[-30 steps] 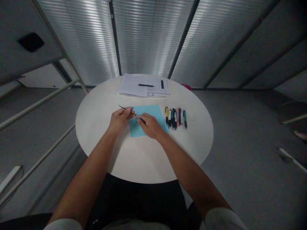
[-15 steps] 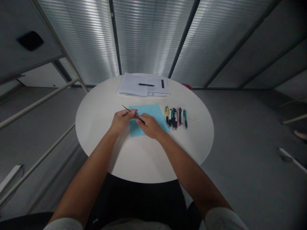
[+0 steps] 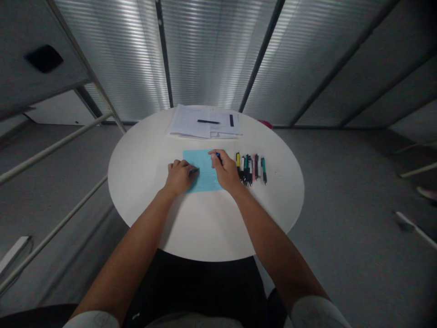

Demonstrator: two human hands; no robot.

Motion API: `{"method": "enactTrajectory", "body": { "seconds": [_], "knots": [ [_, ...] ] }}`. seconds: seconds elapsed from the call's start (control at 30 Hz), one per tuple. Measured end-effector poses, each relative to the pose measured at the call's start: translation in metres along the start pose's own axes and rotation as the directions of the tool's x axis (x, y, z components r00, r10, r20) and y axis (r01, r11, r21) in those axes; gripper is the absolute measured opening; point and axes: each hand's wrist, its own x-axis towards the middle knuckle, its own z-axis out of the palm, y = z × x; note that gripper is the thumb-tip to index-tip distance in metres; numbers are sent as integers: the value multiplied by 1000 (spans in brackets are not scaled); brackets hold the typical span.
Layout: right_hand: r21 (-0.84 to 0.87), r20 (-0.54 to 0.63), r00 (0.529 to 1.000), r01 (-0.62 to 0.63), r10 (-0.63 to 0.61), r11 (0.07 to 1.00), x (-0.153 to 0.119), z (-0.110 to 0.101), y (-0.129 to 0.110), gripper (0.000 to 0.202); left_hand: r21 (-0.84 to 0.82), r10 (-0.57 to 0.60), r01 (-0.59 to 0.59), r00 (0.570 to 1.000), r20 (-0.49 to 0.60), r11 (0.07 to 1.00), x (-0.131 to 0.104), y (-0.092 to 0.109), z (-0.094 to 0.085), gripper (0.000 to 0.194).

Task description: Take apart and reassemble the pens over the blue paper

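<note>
A light blue sheet of paper (image 3: 209, 180) lies on the white round table between my hands. My left hand (image 3: 179, 177) rests at the sheet's left edge, fingers closed on a slim dark piece (image 3: 194, 171); its kind is hard to make out. On the right side of the sheet, my right hand (image 3: 226, 171) grips a blue and dark pen (image 3: 219, 157), partly covered by the fingers. Just right of that hand lies a group of several pens (image 3: 254, 168) with yellow, white, green, pink and black barrels.
At the table's far side is a stack of white papers (image 3: 191, 120) with a black pen (image 3: 208, 121) on top. The round table (image 3: 208, 228) has a curved edge close to my body. A pale metal rail (image 3: 58, 146) runs along the left.
My hands have moved apart: the right went right and away from me with the blue pen, the left turned palm down onto the sheet. The long thin dark stick no longer juts from my left hand.
</note>
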Motion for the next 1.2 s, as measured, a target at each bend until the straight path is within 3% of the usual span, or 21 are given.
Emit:
{"method": "enactTrajectory", "body": {
  "seconds": [0.1, 0.17, 0.23, 0.3, 0.43, 0.53, 0.7, 0.87, 1.2],
  "knots": [
    [-124, 78, 995, 74, -65, 989, -1, 2, 0, 35, 104, 3, -7, 999, 35, 995, 1, 4, -1, 25],
    [-222, 121, 987, 127, -102, 967, 0, 1, 2, 32, 87, 5, -6, 1000, 16, 996, 2, 4, -2, 23],
    [-312, 147, 983, 149, -107, 938, 0, 0, 5, 31, -37, 6, -7, 1000, -23, 999, 3, 2, -1, 21],
    [-382, 160, 984, 132, -75, 915, 1, -2, 8, 32, -273, -30, 10, 997, -68, 962, 5, -1, 0, 18],
    [-423, 204, 978, 133, -48, 897, 0, -6, 10, 34, -732, -230, 100, 970, -78, 673, 8, -1, -3, 17],
    [-417, 242, 968, 171, -73, 893, -1, -6, 10, 37, -837, -302, 145, 953, -25, 527, 9, 4, -8, 18],
    [-404, 321, 942, 226, -94, 887, -3, -4, 7, 40, -902, -284, 134, 959, 13, 410, 8, 7, -10, 22],
    [-417, 359, 929, 250, -94, 874, -3, -2, 3, 41, -928, -289, 121, 957, 15, 352, 9, 3, -7, 21],
    [-507, 380, 924, 249, -45, 825, -4, 0, 0, 39, -904, -230, 116, 973, 20, 413, 7, 8, -11, 17]
  ]
}}
